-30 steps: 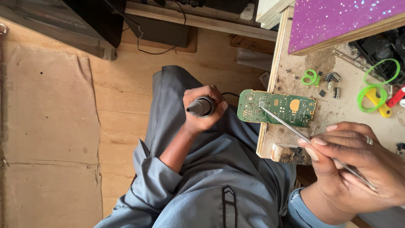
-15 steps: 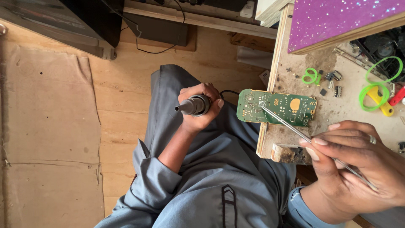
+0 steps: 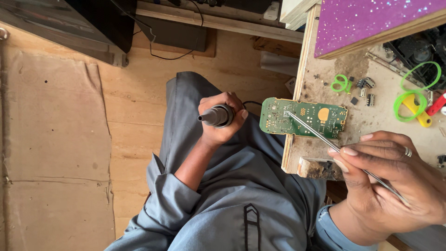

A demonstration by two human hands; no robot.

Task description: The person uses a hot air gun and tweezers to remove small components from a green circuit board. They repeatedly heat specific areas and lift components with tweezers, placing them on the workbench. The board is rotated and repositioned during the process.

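Observation:
My left hand (image 3: 226,124) is closed around a dark, round-barrelled hand tool (image 3: 215,116) with a cable. Its tip points left, away from the bench, and it hovers over my lap. A green circuit board (image 3: 306,118) lies on the wooden bench's (image 3: 371,123) left edge, partly overhanging it. My right hand (image 3: 392,186) pinches thin metal tweezers (image 3: 312,131). The tweezer tips rest on the board's left half.
On the bench lie green rings (image 3: 341,83), a larger green loop (image 3: 415,90), a yellow tool (image 3: 419,113) and small loose parts (image 3: 365,86). A purple glittery panel (image 3: 371,21) stands behind them. Cardboard (image 3: 51,139) covers the wooden floor on the left, by a dark cabinet (image 3: 69,23).
My left hand has turned the dark tool so that its tip points left, and has shifted slightly away from the board. The right hand and the tweezers stay on the board.

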